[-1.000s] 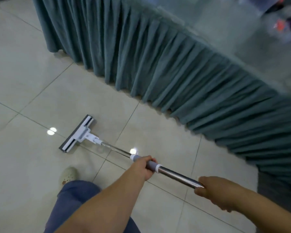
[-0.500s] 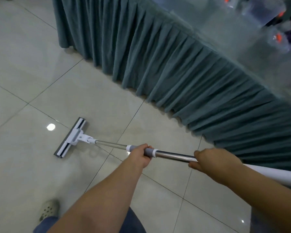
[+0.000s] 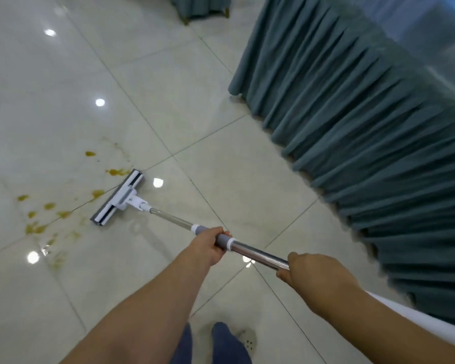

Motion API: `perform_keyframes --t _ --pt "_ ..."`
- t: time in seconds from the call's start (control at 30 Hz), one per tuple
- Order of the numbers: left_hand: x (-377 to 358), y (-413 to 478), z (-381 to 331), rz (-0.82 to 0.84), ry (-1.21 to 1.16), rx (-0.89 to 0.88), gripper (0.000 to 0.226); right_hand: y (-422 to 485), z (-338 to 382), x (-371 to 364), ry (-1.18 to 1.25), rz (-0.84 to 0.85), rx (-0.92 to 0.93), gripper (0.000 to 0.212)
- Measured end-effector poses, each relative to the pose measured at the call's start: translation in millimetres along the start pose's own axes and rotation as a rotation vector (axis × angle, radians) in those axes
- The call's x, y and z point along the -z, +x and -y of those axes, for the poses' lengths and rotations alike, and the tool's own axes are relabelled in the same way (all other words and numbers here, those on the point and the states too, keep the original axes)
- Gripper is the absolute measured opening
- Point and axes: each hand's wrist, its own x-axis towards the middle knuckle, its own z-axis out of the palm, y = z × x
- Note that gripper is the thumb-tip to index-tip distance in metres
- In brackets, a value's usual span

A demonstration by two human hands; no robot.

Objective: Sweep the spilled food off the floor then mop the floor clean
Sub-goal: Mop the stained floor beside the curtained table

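over on the left the spilled food (image 3: 98,193) is sitting as a scatter of yellow-brown blobs and smears across the glossy pale tile floor (image 3: 50,101), with ceiling lights reflecting off it here and there. just right of the mess, the mop head (image 3: 119,197) is lying flat on the tiles, its far edge right beside the nearest blobs and maybe just touching one, hard to say. the pole (image 3: 170,220) is running from there down and to the right toward the person. the left hand (image 3: 209,246) is gripping it at the grey collar (image 3: 222,239), fingers curled round it and packed close together. further right the right hand (image 3: 315,274) is holding the shiny metal part lower down, wrapped round it with the thumb lying along the top; the other fingers are tucked underneath so i can't tell how they're lying. at the bottom a light shoe (image 3: 247,341) with holes in it is poking out past blue trouser legs (image 3: 226,345). along the right side a pleated teal table skirt (image 3: 365,127) is hanging down to the floor, well apart from the mop head.
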Motion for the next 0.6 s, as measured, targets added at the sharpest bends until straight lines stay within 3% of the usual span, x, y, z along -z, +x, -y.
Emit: perform_keyframes --t 0.2,0.37,0.5,0.6 --pt "85 -15 -128 -0.065 -0.079 -0.134 0.020 72 141 33 0.161 0.037 -0.003 0.023" --pt "150 -17 -211 -0.182 -0.067 -0.249 0.021 116 246 45 0.297 0.098 0.006 0.035" --pt "181 -17 -231 -0.215 -0.004 -0.269 0.008 119 284 35 0.343 0.096 0.009 0.031" --pt "185 -17 -213 -0.238 0.059 -0.268 0.014 105 283 20 0.338 0.083 0.003 0.029"
